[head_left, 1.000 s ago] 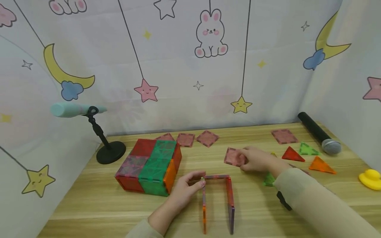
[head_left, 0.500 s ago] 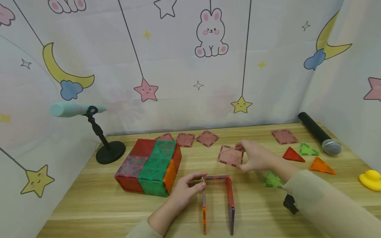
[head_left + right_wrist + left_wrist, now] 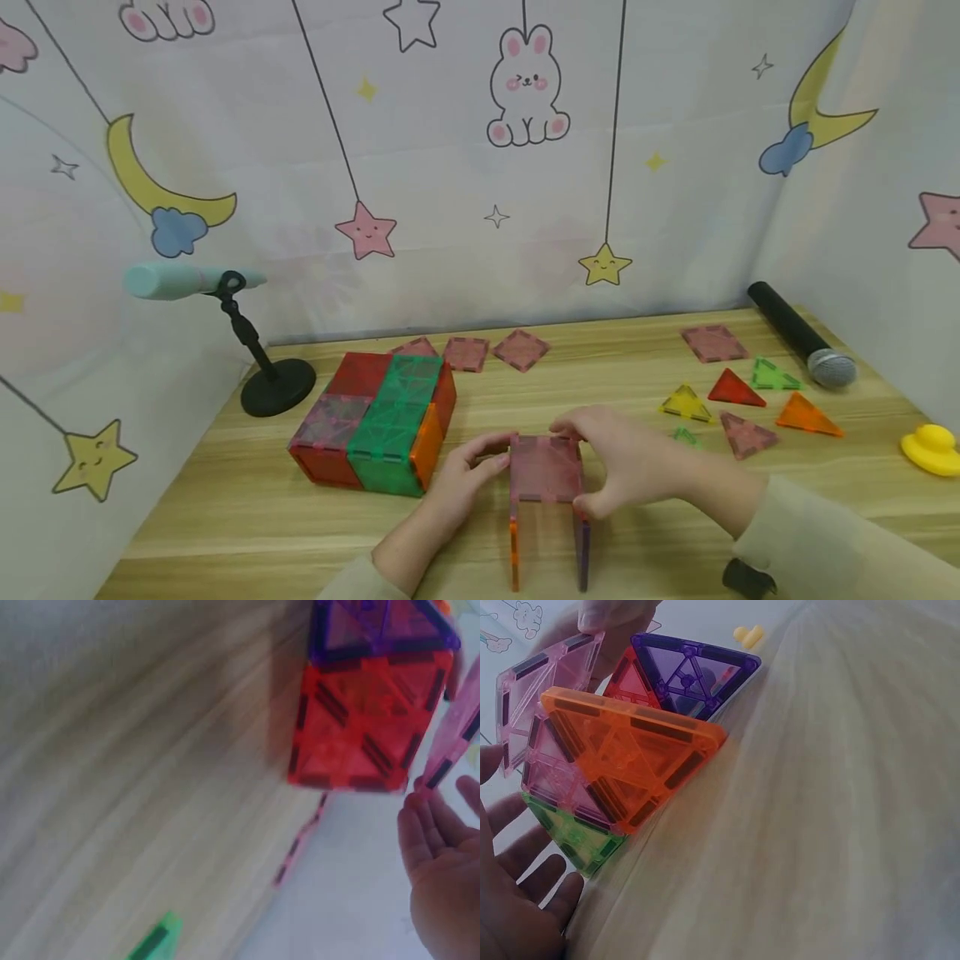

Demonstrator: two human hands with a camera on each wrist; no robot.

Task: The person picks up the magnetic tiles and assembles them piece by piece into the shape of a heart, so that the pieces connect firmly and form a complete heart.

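In the middle of the table stands a small frame of upright magnetic tiles. Its left side shows an orange triangle (image 3: pixel 630 754), a pink triangle and a green triangle (image 3: pixel 577 836); its right side has a red square tile (image 3: pixel 367 720) and a purple triangle (image 3: pixel 694 675). Above the frame's rear half is a pink square tile (image 3: pixel 546 471), pinched at its right edge by my right hand (image 3: pixel 637 458). It looks tilted in the left wrist view. My left hand (image 3: pixel 453 492) rests at the left rear corner, fingers loosely extended.
A box of red, green and pink tiles (image 3: pixel 393 412) stands left of the frame. Pink squares (image 3: pixel 467 354) lie at the back. Loose triangles (image 3: pixel 737 389), a black microphone (image 3: pixel 802 333) and a yellow duck (image 3: pixel 932 450) lie right. A mint microphone on a stand (image 3: pixel 273 387) is back left.
My right hand has brought the pink square tile from the table behind the frame toward me, over the frame's top. My left hand has stayed at the corner.
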